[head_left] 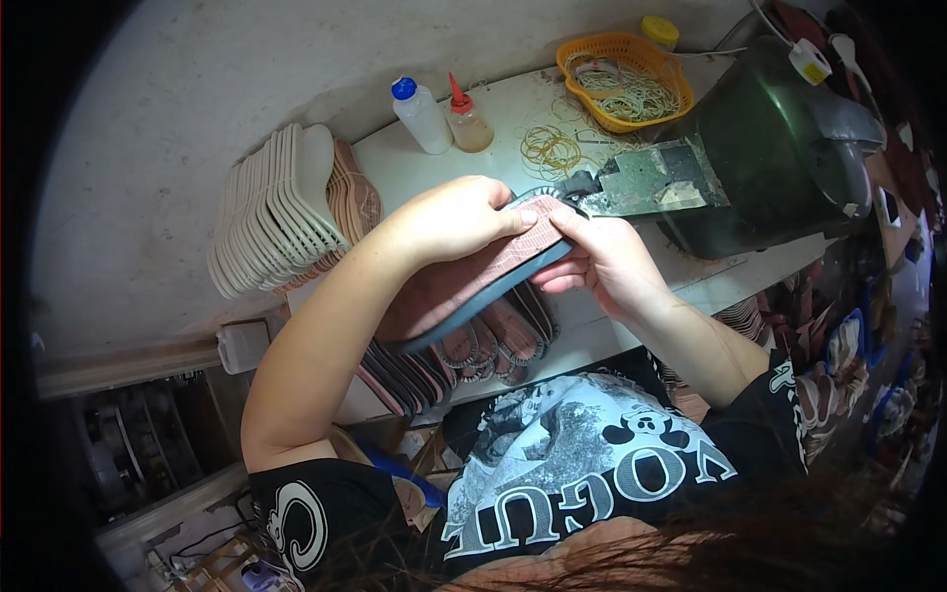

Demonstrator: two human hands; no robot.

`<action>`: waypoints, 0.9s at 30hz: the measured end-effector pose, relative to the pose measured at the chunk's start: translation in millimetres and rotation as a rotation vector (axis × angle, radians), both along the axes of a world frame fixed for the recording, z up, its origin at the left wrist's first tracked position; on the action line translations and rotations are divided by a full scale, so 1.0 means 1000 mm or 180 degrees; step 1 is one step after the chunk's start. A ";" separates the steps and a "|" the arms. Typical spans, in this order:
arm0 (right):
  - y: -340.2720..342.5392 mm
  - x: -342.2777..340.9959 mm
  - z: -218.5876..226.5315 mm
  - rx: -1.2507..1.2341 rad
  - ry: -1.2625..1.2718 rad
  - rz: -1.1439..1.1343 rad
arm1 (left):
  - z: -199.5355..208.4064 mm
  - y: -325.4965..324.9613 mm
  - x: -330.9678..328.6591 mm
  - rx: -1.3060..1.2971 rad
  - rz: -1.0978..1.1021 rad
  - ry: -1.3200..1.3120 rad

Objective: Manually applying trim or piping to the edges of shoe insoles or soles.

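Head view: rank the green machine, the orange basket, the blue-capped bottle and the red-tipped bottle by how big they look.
1. Green machine, by far the largest.
2. Orange basket.
3. Blue-capped bottle.
4. Red-tipped bottle, only slightly smaller than the blue-capped one; they stand side by side, so that order is fair but close.

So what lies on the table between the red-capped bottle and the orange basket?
In the head view, loose rubber bands lie on the white table between the bottle and the basket.
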State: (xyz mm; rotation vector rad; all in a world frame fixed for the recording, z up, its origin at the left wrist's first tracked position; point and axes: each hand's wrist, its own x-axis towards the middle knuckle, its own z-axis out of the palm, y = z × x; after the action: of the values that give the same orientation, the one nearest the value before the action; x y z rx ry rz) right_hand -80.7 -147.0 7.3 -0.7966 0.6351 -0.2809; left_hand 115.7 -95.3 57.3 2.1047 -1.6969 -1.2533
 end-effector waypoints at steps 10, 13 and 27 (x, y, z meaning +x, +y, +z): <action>-0.005 -0.016 0.006 -0.0345 -0.0100 0.0249 | -0.015 0.017 -0.023 0.0765 0.1390 0.1675; -0.014 -0.038 -0.005 -0.0675 0.0429 0.0627 | -0.010 0.014 -0.029 0.0876 0.1446 0.1813; 0.023 -0.048 -0.015 -0.0072 -0.0191 0.0171 | -0.020 0.002 -0.004 -0.0593 0.1673 0.0390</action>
State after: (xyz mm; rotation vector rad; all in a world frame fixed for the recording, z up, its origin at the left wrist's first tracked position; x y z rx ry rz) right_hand -128.8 -123.5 -8.0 -0.8228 0.5542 -0.2624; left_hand 111.2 -93.7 37.6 2.1125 -1.0582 -0.9939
